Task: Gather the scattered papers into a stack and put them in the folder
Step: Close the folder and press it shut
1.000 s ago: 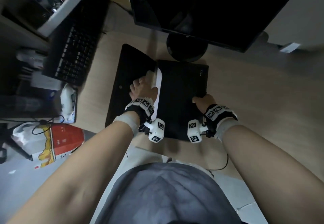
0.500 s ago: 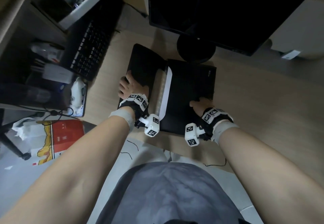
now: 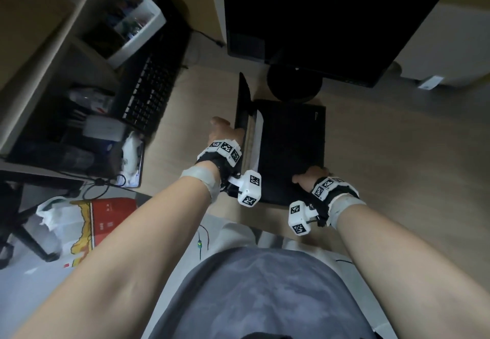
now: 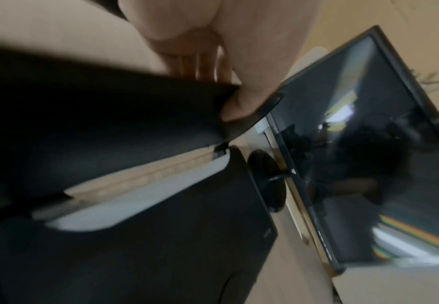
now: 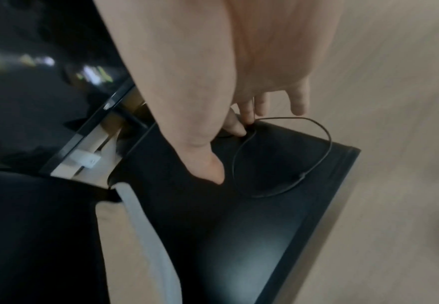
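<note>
- Head view shows the left hand (image 3: 225,133) gripping the outer edge of the folder's raised cover (image 3: 242,108); in the left wrist view the thumb (image 4: 241,107) lies on the cover's inner face and the fingers (image 4: 200,67) go behind it, a firm pinch.
- The right hand (image 3: 311,177) rests on the near right part of the folder's flat half (image 3: 291,142), with fingertips (image 5: 235,128) pinching a thin black elastic loop (image 5: 325,152) at that edge.
- The folder lies on the wooden desk (image 3: 397,153), just in front of the monitor stand (image 3: 294,84), its spine and long axis running away from the person toward the monitor (image 3: 331,20).
- A white strip of the papers (image 3: 257,139) shows beside the spine, parallel to it, under the dark pocket.
- Judgement: the covers look stiff and light, so an edge grip swings the raised one well; the smooth surface may slide, so pressing the flat half down helps.
- Judgement: the papers are thin and floppy, and could catch or crease if the cover shuts on a stray edge.
</note>
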